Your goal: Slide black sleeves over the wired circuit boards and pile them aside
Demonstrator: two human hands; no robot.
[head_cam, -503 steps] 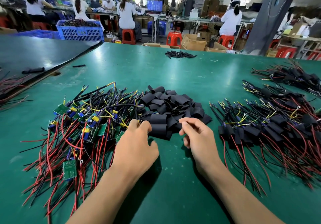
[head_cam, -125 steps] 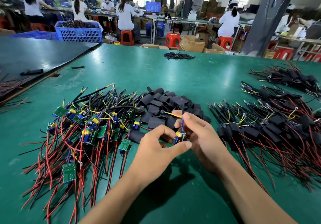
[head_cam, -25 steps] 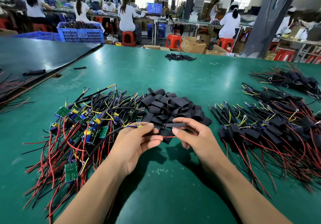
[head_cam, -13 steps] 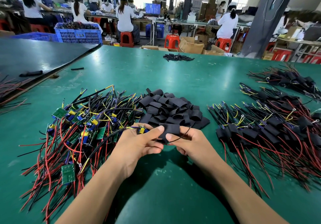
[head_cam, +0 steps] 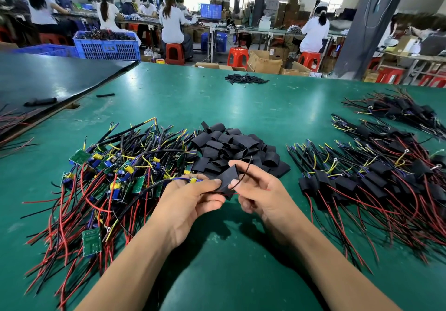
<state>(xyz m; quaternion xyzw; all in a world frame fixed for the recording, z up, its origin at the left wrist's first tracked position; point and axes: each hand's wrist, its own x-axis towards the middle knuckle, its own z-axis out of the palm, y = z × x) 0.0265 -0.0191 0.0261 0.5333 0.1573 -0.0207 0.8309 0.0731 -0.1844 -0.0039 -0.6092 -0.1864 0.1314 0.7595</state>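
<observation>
Lettering on the front of the blue crate [head_cam: 107, 47] and a scrawl on the cardboard box [head_cam: 264, 63] beyond the far edge are too blurred to read. Above the green table [head_cam: 217, 274], the left hand [head_cam: 190, 204] pinches one end of a black sleeve [head_cam: 228, 180] together with a wired circuit board [head_cam: 193, 180], which is mostly hidden by the fingers. The right hand [head_cam: 263, 197] pinches the sleeve's other side between thumb and forefinger; a black wire loops over that finger. The heap of loose sleeves [head_cam: 231, 146] lies just behind the hands, the tangle of bare boards [head_cam: 108, 180] is on the left and the sleeved pile [head_cam: 374, 178] on the right. Green top shows bare under the forearms and in a wide band behind the heaps, up to a small far heap [head_cam: 246, 79] near the far edge. A darker table [head_cam: 48, 81] butts against the left side.
</observation>
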